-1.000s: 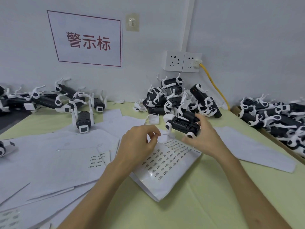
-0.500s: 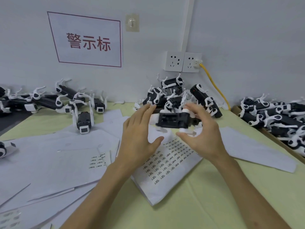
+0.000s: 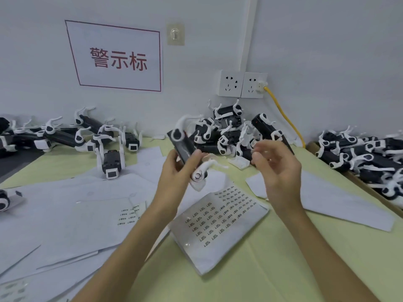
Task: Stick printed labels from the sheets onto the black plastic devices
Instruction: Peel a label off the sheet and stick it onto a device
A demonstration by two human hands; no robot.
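Black plastic device (image 3: 185,148): we are gripping it in left hand (image 3: 174,171), raised above label sheet (image 3: 218,221), long axis slanting far-left to near-right. Right hand (image 3: 280,171) hovering just right of device, fingers loosely curled (blurred, so whether pinching label we cannot tell).

The black plastic device (image 3: 183,147) in your left hand (image 3: 174,171) has a smooth, faintly shiny shell and smooth white plastic arms. Below it, the label sheet (image 3: 218,223) is slick paper with a soft gloss where it catches the light. The loose sheets (image 3: 65,214) to the left are plain matt white paper. The surface (image 3: 283,269) has a pale yellow covering, matt and smooth, with faint creases. On the matt wall (image 3: 327,51), the sockets (image 3: 242,85) are glossy white plastic.
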